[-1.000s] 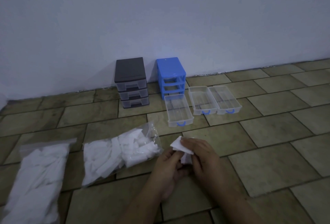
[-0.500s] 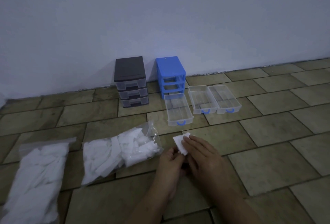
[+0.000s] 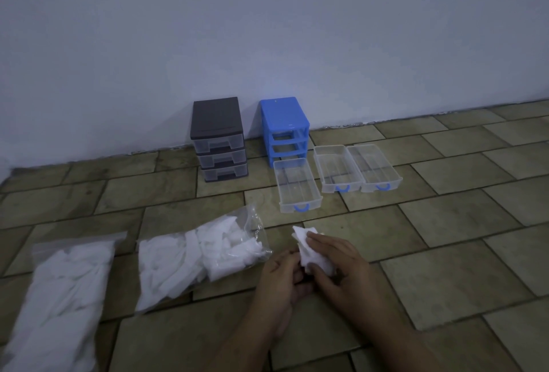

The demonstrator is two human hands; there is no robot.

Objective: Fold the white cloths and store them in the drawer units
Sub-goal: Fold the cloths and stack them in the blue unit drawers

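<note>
Altogether: two drawer units [image 3: 219,137], three loose drawers [image 3: 298,186], two bags [image 3: 196,256].

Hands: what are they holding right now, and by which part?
One small white cloth: the right hand pinches its lower part, and the left hand holds its left edge.

I see a small white cloth [image 3: 315,256], partly folded & crumpled, held up off the floor between both hands near frame center. Two clear plastic bags of white cloths lie flat on the tiles: one [image 3: 202,256] just left of the hands, mouth open, other [image 3: 59,297] far left. Black drawer unit [image 3: 219,140] & blue drawer unit [image 3: 285,128] stand upright vs. the wall, side by side. Black has 3 drawers in. Blue frame is empty; its 3 clear drawers [image 3: 298,186] [image 3: 335,168] [image 3: 372,168] w/ blue handles sit on the floor in front.
</note>
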